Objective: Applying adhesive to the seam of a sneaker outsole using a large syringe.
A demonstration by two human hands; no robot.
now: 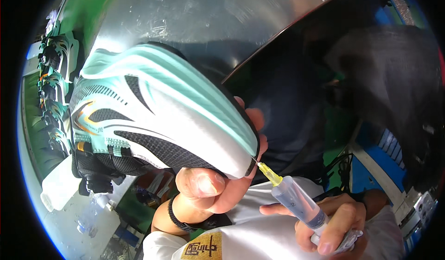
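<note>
A running shoe [185, 125] in white, mint green and black fills the middle of the view, turned on its side with its sole toward the upper right. My left hand [211, 190] grips it round the toe, thumb on the upper and fingertips showing past the sole. In my right hand [338, 223] is a clear syringe [299, 200] with a yellow needle hub, partly filled with clear liquid. Its needle tip meets the shoe's toe where sole and upper join. The fingers of this hand wrap round the plunger end, with one finger stretched along the barrel.
Several similar shoes [55, 91] stand in a row at the far left. Below them a white plastic bottle [60, 183] tilts over a pale tabletop [76, 211]. A shiny metal surface [199, 14] spans the top. Blue equipment [371, 167] and dark cables [343, 169] are at right.
</note>
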